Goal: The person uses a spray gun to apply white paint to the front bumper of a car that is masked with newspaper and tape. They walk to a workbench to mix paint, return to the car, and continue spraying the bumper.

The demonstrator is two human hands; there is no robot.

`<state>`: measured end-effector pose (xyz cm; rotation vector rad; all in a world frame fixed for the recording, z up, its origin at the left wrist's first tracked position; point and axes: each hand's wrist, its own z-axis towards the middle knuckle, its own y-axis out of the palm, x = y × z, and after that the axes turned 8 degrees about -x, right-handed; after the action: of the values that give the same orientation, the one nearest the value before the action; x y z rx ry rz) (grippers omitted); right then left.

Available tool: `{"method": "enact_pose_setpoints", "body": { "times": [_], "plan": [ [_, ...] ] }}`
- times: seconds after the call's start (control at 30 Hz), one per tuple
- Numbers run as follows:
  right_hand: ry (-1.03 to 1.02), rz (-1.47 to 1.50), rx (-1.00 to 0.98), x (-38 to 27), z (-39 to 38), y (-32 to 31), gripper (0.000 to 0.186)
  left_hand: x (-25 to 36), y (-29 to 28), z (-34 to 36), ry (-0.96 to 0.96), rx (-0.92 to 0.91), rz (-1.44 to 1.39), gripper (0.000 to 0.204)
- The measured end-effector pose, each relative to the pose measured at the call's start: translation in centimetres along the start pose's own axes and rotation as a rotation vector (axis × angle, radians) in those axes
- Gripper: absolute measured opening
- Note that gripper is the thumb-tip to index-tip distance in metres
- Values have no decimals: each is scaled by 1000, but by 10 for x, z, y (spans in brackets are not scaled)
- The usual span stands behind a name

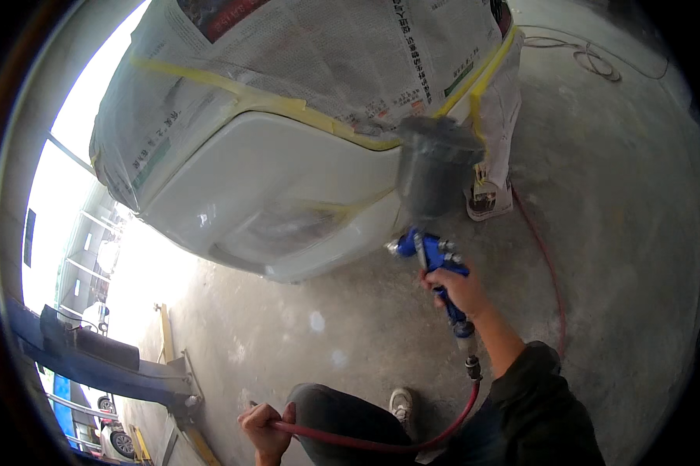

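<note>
My right hand [460, 289] is closed around the grip of a blue spray gun [435, 252]. A dark grey paint cup [435, 167] sits on top of the gun, and its nozzle faces left, just off the white bumper [288, 175]. From the bottom of the grip runs a red air hose [381, 446], which curves down and left across my legs. My left hand [268, 429] is closed on that hose near the lower edge. Newspaper [350, 62] and yellow masking tape [288, 106] cover the car body around the bumper.
A blue lift arm [109, 369] with yellow legs stands at the lower left. The red hose [548, 264] continues along the concrete floor at right, and a coiled hose [595, 62] lies at the far right. Parked cars [121, 443] show beyond the bright opening at left.
</note>
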<state>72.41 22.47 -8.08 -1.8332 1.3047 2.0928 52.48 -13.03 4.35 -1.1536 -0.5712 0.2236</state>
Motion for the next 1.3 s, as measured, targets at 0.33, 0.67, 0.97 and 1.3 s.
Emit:
{"method": "enact_pose_setpoints", "body": {
  "times": [0.33,0.67,0.97,1.3],
  "plan": [
    [-297,-49,493,-39,-21,-33,26,-36,3,24,-81,72,65,48],
    [-224,139,593,52,-66,21,28,-70,-4,29,-209,226,-181,48],
    [-263,131,431,-1,-59,99,32,-102,-88,26,-272,385,-197,53],
    [-262,271,537,-56,-60,124,29,-130,-145,30,-425,562,-328,49]
  ]
}}
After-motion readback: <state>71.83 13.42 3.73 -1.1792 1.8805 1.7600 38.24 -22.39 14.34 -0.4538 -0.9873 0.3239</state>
